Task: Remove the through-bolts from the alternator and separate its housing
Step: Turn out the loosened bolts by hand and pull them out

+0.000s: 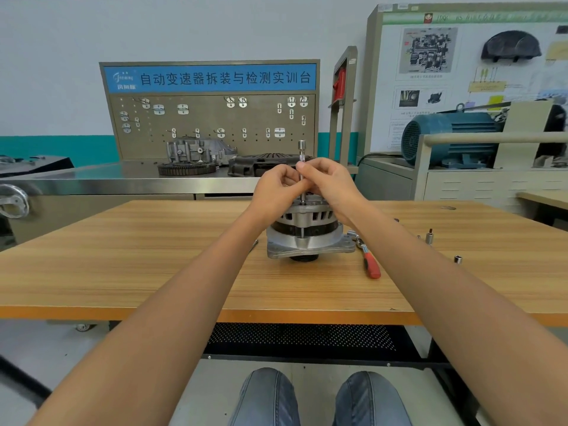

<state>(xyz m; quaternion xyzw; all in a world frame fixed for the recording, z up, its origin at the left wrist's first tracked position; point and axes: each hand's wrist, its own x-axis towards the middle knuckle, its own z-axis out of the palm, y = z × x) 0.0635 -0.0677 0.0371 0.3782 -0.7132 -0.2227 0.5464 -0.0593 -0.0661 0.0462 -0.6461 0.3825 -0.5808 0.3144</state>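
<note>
Head view: alternator [305, 233] upright on wooden table [153, 256], nearer far edge, pulley end down. Left hand [276, 187] and right hand [330, 182] both pinch thin upright extension bar [301, 167] standing on alternator top. Red-handled ratchet [368, 259] lies just right; small sockets [429, 236] toward right edge.

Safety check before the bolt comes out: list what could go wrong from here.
1. The alternator stands unclamped on its pulley; twisting the extension bar with both hands, left hand and right hand, may tip it.
2. Loose sockets near the table edge could roll off.
</note>
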